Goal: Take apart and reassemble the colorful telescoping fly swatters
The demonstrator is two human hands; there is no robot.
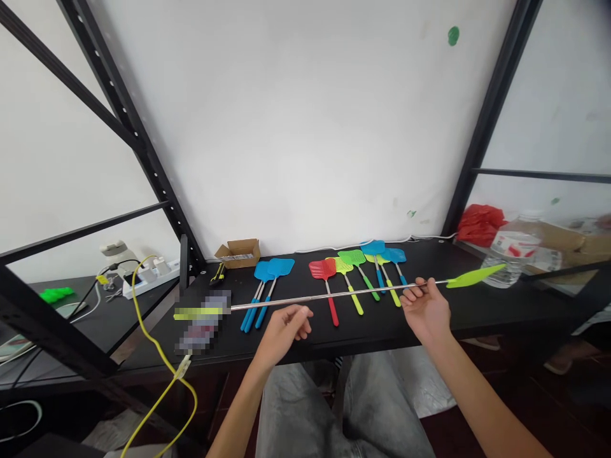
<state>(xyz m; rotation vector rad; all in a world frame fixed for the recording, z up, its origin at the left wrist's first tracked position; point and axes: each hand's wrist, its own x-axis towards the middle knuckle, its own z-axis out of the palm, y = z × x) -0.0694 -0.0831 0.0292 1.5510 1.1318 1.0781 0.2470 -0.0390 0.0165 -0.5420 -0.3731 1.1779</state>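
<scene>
The right hand (426, 307) is pinching a long fly swatter (286, 301) near its lime head, apparently steadying it; the left hand (281, 333) is curling loosely, empty, beside the shaft. Shifting it is probably calling for balance.

The swatter (334, 294) has a yellow-green head (475, 275), a long, thin metal rod and a yellow-green handle (198, 313). Its rod is drawn out long and straight. It stretches across the front of the table (296, 286), handle to the left, head to the right, seen nearly edge-on. The right hand (428, 308) holds the rod near the head; the left hand (286, 327) is just beside it.
</scene>
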